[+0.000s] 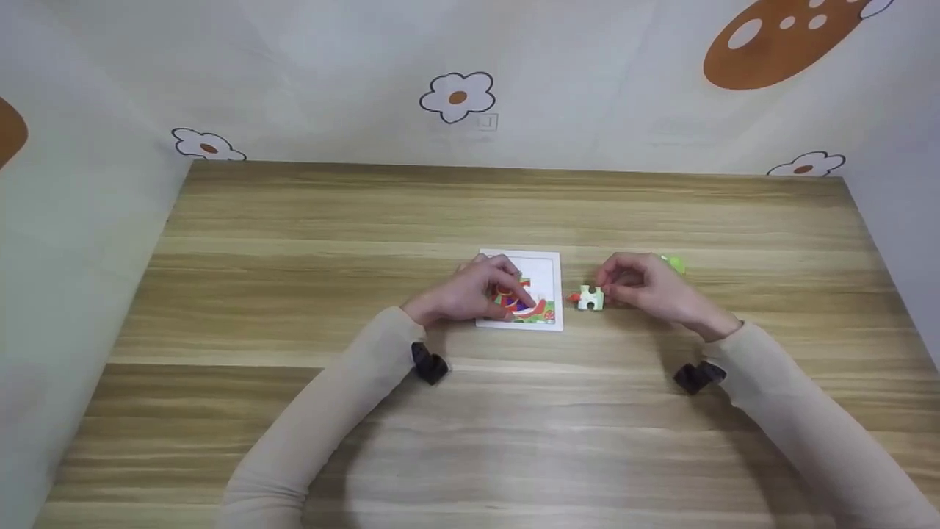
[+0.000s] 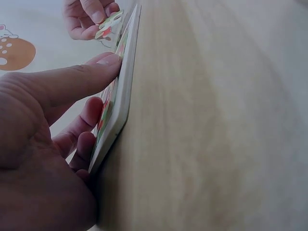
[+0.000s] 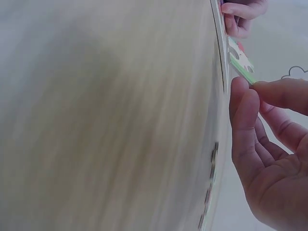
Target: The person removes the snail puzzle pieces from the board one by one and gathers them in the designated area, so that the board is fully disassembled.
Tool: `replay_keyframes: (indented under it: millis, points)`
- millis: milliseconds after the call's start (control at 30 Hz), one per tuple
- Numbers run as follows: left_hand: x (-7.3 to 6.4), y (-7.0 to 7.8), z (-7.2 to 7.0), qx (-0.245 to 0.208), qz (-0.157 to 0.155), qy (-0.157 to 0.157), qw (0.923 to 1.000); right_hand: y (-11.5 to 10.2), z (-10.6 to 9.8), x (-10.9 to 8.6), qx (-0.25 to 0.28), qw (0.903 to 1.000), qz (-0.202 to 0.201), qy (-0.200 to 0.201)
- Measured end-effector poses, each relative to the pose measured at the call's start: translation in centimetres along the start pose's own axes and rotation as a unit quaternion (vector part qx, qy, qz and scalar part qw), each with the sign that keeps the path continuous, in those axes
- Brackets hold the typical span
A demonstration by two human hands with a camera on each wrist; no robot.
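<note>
A puzzle piece (image 1: 590, 298), pale with green and red on it, is pinched between the thumb and fingers of my right hand (image 1: 653, 285). In the right wrist view its green edge (image 3: 244, 72) sits at the fingertips, off the tabletop. To the left lies a white-framed puzzle board (image 1: 557, 294), partly filled with colourful pieces (image 1: 530, 316). My left hand (image 1: 470, 290) rests on the board's left side, thumb and fingertips touching the pieces. The left wrist view has the thumb (image 2: 91, 74) along the board's near face; the hand hides part of the picture.
Behind my right hand, green puzzle pieces (image 1: 674, 262) lie on the wooden table (image 1: 294, 294), partly hidden by that hand. The right wrist view shows several loose pieces (image 3: 209, 192) at table level. A wall with printed flowers (image 1: 457, 97) stands along the table's far edge.
</note>
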State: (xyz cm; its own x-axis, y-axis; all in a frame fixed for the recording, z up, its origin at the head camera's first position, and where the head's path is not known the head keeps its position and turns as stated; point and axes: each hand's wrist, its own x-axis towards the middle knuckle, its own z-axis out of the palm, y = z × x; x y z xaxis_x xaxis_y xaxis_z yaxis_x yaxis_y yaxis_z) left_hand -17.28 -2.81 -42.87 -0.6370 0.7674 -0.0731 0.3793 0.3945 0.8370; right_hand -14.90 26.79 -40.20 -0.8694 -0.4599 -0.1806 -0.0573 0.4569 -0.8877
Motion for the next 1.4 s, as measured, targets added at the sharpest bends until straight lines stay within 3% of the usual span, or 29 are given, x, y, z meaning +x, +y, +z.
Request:
replay_keyframes:
  millis: [267, 633, 1000, 1400]
  points:
    - [-0.1, 0.0, -0.1, -0.004, 0.002, -0.002, 1.0000, 0.6, -1.2, -0.7, -0.010, 0.9999, 0.004, 0.013]
    - [0.0, 0.3, -0.2, -0.004, -0.020, -0.004, 0.9998, 1.4, -3.3, -2.3, -0.021, 0.9992, 0.017, 0.031]
    - [0.1, 0.1, 0.0, 0.001, -0.023, -0.005, 0.9997, 2.5, -5.0, -3.7, -0.069, 0.9960, 0.005, 0.057]
    - [0.0, 0.2, 0.0, 0.000, -0.025, -0.008, 0.9997, 3.8, -6.9, -4.5, -0.103, 0.9906, 0.043, 0.079]
